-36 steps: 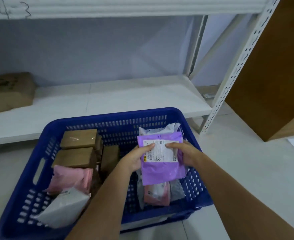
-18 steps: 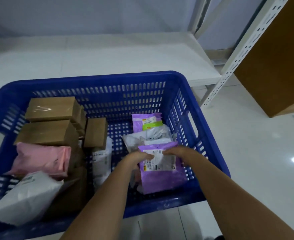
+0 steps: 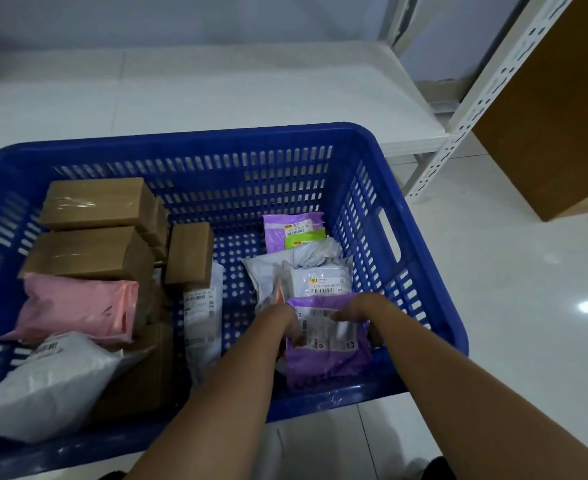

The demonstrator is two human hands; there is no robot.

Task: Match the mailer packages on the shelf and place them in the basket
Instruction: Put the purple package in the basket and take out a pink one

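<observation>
Item: purple mailer (image 3: 327, 344), label up, low inside the blue basket (image 3: 424, 271) at its 5 o'clock corner, against the near wall.

Hands: left hand (image 3: 285, 323) grips the mailer's 9 o'clock edge, fingers curled round it; right hand (image 3: 365, 317) holds the 3 o'clock edge, thumb on the label, fingers hidden beneath.

Neighbours: grey mailer (image 3: 320, 278) just beside at 12 o'clock; second purple mailer (image 3: 292, 230) beyond it; pink mailer (image 3: 78, 306) and 3 brown boxes (image 3: 91, 202) at 9 to 10 o'clock.

Risks (judged):
1. Released tilted, the mailer may slump label-down against the wall.
2. It may cover the grey mailer's label and hinder later matching.
3. Fingers may snag the slotted wall on withdrawal.

Change: 0.5 s ago the mailer sat higher and both hands gripped its top edge; it is now lower, and the view is closer over the basket.
</observation>
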